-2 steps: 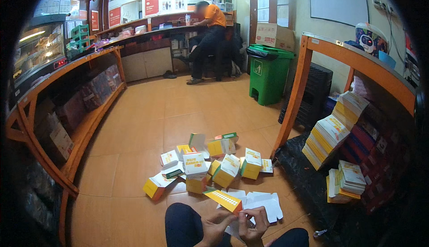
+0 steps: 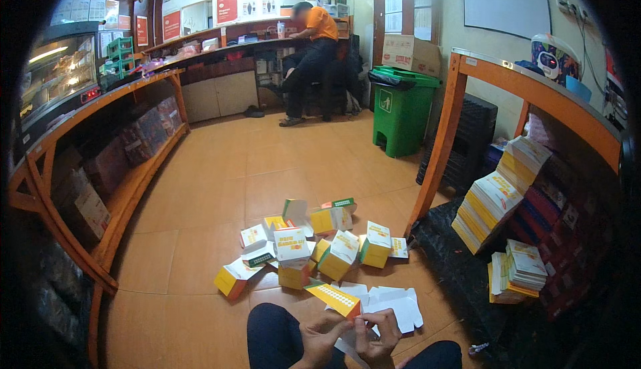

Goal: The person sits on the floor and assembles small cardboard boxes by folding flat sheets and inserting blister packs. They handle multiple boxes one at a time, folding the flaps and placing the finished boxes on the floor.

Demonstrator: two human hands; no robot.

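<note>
Orange tile floor (image 2: pixel 220 169) w/ folded boxes; both hands, left hand (image 2: pixel 319 339) & right hand (image 2: pixel 378 334), fingers curled, pinching a flat carton (image 2: pixel 334 298).

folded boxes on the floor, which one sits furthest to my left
The yellow and orange box lying on the tiles at the left end of the pile, apart from the rest; the other folded boxes cluster to its right, ahead of both hands.

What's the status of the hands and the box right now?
Left hand and right hand both gripping a flat carton, folding it. Folded boxes piled on the floor ahead. Nothing blocking the hands.
</note>
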